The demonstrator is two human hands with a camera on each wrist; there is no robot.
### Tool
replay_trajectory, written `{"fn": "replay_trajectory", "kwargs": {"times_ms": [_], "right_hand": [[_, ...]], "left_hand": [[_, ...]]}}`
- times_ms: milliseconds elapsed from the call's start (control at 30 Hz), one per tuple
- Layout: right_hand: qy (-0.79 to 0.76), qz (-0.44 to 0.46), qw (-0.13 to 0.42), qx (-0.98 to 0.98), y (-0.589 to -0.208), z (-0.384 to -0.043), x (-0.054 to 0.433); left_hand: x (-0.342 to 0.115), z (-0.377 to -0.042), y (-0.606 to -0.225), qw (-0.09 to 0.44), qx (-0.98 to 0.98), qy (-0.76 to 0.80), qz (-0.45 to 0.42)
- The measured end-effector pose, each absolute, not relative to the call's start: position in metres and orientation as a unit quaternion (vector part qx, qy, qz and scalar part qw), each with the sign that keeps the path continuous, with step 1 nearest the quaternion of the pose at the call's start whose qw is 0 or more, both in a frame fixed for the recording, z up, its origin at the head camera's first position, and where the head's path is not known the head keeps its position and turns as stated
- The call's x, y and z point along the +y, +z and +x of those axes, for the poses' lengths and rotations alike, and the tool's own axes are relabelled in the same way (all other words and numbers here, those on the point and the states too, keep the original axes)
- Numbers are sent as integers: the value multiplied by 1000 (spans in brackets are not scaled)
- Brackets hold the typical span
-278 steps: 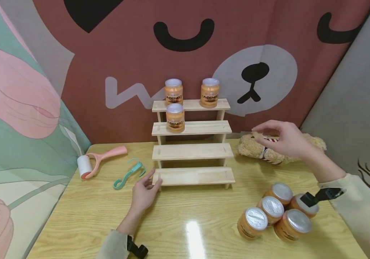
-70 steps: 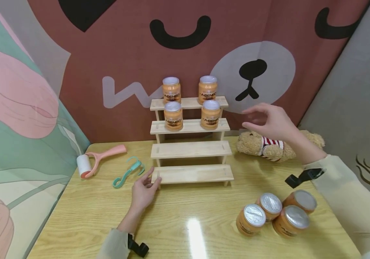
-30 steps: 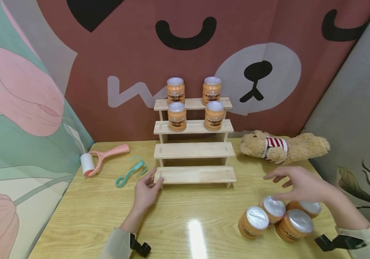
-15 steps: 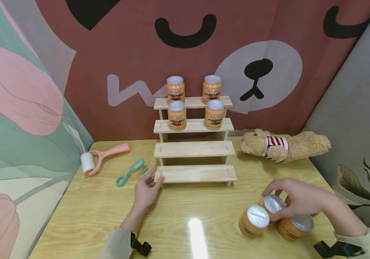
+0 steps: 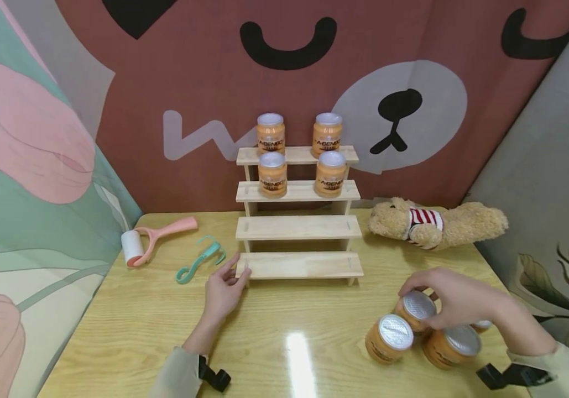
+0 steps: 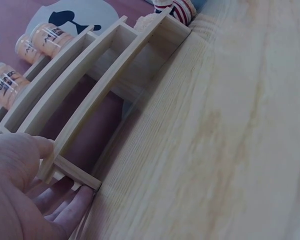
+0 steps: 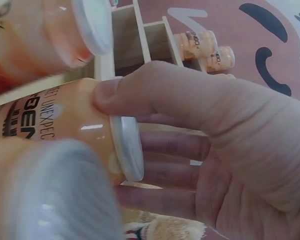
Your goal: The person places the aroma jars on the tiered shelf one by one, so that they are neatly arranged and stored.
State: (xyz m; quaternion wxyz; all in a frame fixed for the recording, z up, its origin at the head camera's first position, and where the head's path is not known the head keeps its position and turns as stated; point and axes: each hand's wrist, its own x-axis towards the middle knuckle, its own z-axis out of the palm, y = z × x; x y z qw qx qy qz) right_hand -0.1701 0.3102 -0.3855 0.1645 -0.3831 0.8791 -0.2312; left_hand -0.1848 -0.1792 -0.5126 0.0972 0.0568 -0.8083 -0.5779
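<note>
Jar (image 5: 415, 311) pinched in my right hand (image 5: 455, 297), rack (image 5: 299, 227) in my left hand (image 5: 222, 292), the pickup likely calls for lifting next.

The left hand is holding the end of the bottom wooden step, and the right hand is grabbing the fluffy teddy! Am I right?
Almost! The right hand isn't grabbing the fluffy teddy; it is gripping an orange jar, as the right wrist view shows. The left hand is indeed holding the end of the bottom wooden step.
</note>
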Motion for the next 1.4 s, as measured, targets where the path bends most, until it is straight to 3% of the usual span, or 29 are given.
{"fn": "replay_trajectory", "kwargs": {"times_ms": [833, 1400], "right_hand": [[-189, -441, -91, 872, -317, -242, 261], [-235, -420, -112, 869, -303, -277, 193]], "left_hand": [[-179, -186, -513, 93, -815, -569, 54], [-180, -185, -512, 91, -818, -565, 57]]}}
